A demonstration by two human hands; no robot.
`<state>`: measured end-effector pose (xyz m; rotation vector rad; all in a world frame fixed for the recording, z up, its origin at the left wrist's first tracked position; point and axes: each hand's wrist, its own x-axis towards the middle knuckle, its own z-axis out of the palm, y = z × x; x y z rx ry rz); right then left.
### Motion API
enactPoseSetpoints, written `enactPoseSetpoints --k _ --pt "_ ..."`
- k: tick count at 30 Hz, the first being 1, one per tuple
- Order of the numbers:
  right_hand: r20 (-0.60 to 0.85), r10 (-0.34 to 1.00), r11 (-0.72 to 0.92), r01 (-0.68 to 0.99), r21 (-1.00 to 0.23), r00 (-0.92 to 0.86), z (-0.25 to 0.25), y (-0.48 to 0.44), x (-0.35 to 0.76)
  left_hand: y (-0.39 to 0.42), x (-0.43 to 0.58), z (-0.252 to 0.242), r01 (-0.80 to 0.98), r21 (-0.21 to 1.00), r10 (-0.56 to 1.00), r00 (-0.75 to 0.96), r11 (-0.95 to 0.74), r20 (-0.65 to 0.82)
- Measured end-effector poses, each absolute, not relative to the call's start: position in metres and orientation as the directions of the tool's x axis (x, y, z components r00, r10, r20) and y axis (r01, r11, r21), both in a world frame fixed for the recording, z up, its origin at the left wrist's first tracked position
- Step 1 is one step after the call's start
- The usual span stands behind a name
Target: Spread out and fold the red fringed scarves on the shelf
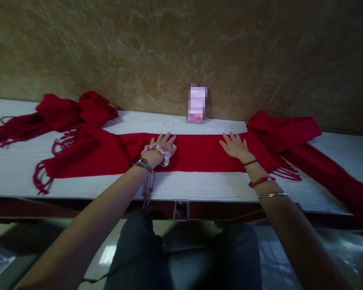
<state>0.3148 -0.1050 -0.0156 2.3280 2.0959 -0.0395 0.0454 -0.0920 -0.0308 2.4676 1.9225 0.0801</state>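
A red fringed scarf [199, 153] is spread lengthwise along the white tabletop, its middle stretch flat and its left part slightly wrinkled. My left hand [165, 145] lies on the cloth left of centre, fingers spread, with a scrunchie and beaded bracelets at the wrist. On the flat stretch further right rests my right hand [236, 147], palm down and fingers apart. Just beyond it, a bunched heap of red fabric [284, 133] covers the scarf's right part, with a fringed tail hanging toward the front edge. Another crumpled red scarf [75, 110] lies at the back left.
A brown marbled wall [145, 52] rises behind the narrow white tabletop [193, 187]. A blurred pink and white object [197, 102] stands against the wall at the middle. Below the front edge are my knees [139, 241] and a shiny tiled floor.
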Motion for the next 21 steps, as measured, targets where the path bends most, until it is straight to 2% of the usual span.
enactPoseSetpoints --k 3,7,11,14,21 --pt "0.038 0.996 -0.084 0.996 0.007 0.083 -0.017 -0.109 0.315 -0.094 0.068 -0.018 0.954 0.039 0.954 0.294 -0.297 0.063" --pt "0.127 0.990 -0.064 0.998 0.006 0.062 -0.019 -0.115 0.315 -0.091 0.110 -0.011 0.890 0.041 0.890 0.449 -0.453 0.084" --pt "0.147 0.987 -0.059 0.998 0.014 0.056 -0.018 -0.116 0.314 -0.089 0.130 -0.021 0.811 0.045 0.812 0.583 -0.583 0.007" --pt "0.145 0.988 -0.062 0.998 0.014 0.060 -0.018 -0.116 0.314 -0.090 0.128 -0.028 0.812 0.046 0.811 0.583 -0.582 -0.039" --pt "0.140 0.988 -0.065 0.998 0.005 0.064 -0.018 -0.116 0.313 -0.093 0.136 -0.023 0.844 0.095 0.847 0.531 -0.528 -0.001"
